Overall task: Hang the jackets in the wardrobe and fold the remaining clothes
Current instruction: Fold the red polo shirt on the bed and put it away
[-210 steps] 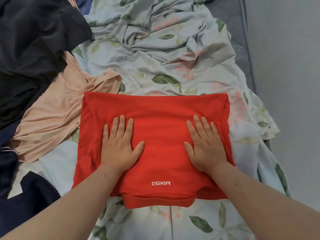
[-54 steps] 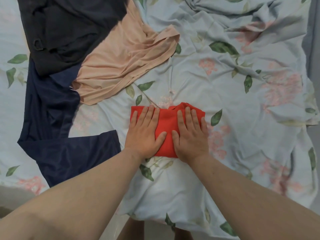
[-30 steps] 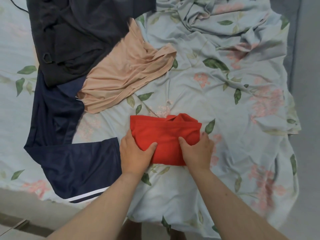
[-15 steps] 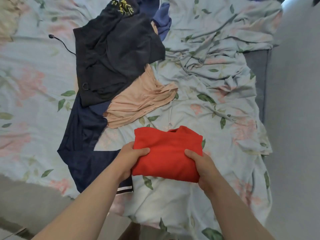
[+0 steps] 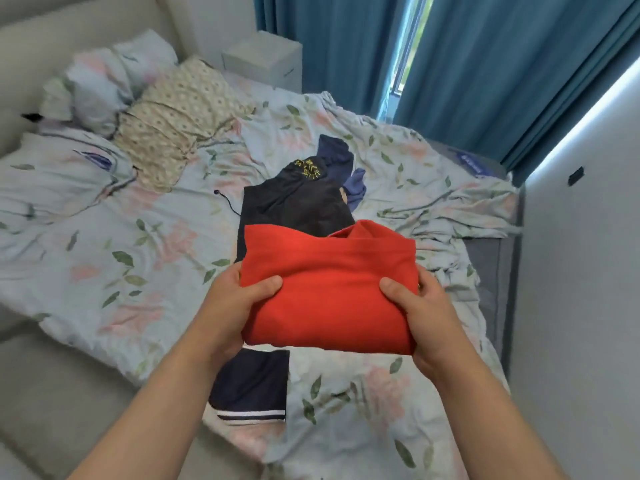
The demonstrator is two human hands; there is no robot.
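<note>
A folded red garment [image 5: 329, 289] is held up in the air above the bed. My left hand [image 5: 235, 306] grips its left edge, thumb on top. My right hand [image 5: 422, 313] grips its right edge the same way. Behind it on the floral bedsheet [image 5: 104, 254] lies a black garment [image 5: 294, 206] with yellow print at its collar, and a dark blue piece [image 5: 337, 157] beyond that. A navy garment with white stripes [image 5: 252, 389] lies below the red one near the bed's front edge. The peach garment is hidden behind the red one.
Pillows [image 5: 114, 81] and a beige patterned pillow [image 5: 180, 119] lie at the head of the bed. A white nightstand [image 5: 263, 57] stands by teal curtains [image 5: 485, 64]. A white wall [image 5: 581, 271] runs close along the bed's right side.
Both hands have lifted the folded red garment off the bed and raised it. The view has tilted up, bringing the pillows and curtains into sight.
</note>
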